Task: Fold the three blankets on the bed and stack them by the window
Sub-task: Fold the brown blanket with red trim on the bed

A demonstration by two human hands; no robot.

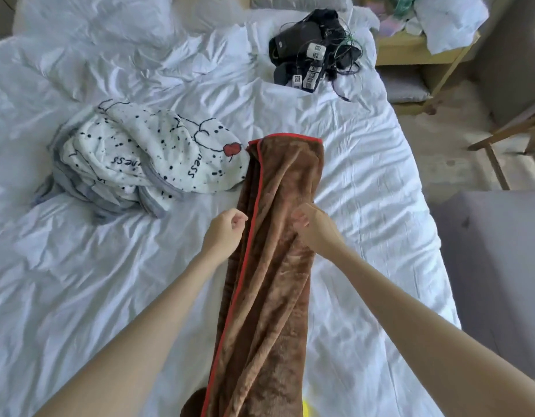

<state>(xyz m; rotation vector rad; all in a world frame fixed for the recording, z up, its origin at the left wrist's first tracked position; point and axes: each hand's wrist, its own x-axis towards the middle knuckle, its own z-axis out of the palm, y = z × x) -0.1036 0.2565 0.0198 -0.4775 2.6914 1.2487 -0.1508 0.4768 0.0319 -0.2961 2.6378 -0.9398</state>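
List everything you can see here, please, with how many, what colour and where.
Brown blanket: one, brown with red edging, long folded strip down the bed's middle.
Spotted blanket: one, white with black dots, crumpled left of it; grey cloth beneath.
Bed: one, white sheets.
Gear: one pile, black with cables, far side of bed.
Chair: one, wooden, right.
Grey seat: one, right of bed.
Left hand: empty, loosely curled, beside the red edging.
Right hand: curled over brown blanket; grip unclear.
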